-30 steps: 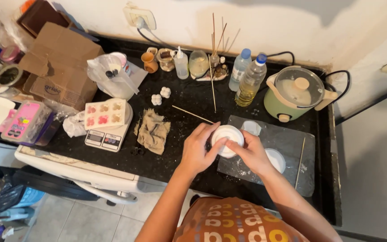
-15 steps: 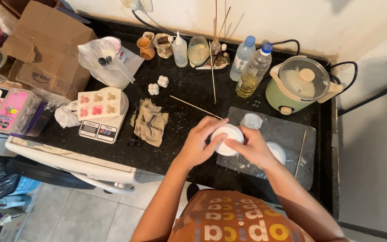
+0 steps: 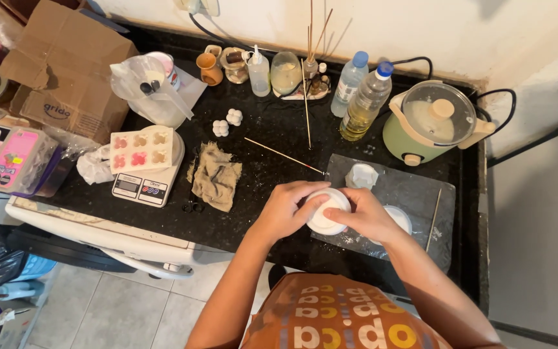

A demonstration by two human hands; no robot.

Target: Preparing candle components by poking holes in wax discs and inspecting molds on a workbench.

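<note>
1. My left hand [image 3: 285, 213] and my right hand [image 3: 366, 216] meet over the near edge of the dark surface [image 3: 253, 181]. Both hold one round white mould [image 3: 326, 212] between them.
2. My left fingers [image 3: 314, 201] curl over the mould's near-left rim, and my right fingers press on its right side. Both sets are closed around it, not spread.
3. The mould is lifted slightly, tilted towards me, above the left end of a grey mat [image 3: 414, 194].
4. Just beyond my right hand a second round white mould [image 3: 400, 218] lies on the mat, partly hidden by my wrist. A thin wooden stick [image 3: 432, 220] lies along the mat's right side.
5. A small clear cup [image 3: 361, 175] stands at the mat's far-left corner. A long skewer [image 3: 279, 155] lies slantwise beside it.
6. To the left lie a crumpled tan cloth [image 3: 214, 178] and a kitchen scale [image 3: 142, 187] carrying a white tray of pink and tan shapes [image 3: 142, 148].
7. Farther back stand a green cooker with a glass lid [image 3: 431, 123], two plastic bottles [image 3: 360, 97] and a row of small jars [image 3: 253, 68] against the wall.
8. A cardboard box [image 3: 66, 71] sits at the far left.
</note>
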